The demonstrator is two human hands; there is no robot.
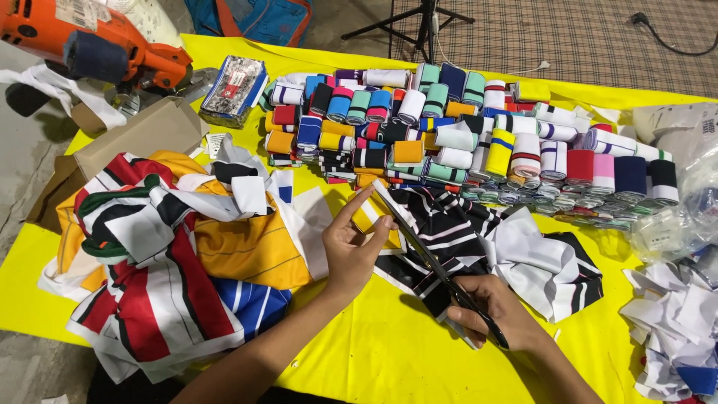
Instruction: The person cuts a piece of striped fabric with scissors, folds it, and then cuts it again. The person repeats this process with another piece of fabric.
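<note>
My right hand (490,310) grips the handles of a long pair of scissors (426,251), whose blades run up and left toward a yellow and white fabric piece (374,221). My left hand (353,243) holds that piece by its edge, fingers pinched at the top. Under the scissors lies a black and white striped fabric strip (456,224) with white ends, spread on the yellow table cover (374,352).
A heap of red, white, blue and orange striped fabric (179,262) lies at the left. Several rolled ribbed bands (464,127) are stacked at the back. White offcuts (673,329) pile at the right. An orange machine (82,45) and a cardboard box (134,135) stand at the far left.
</note>
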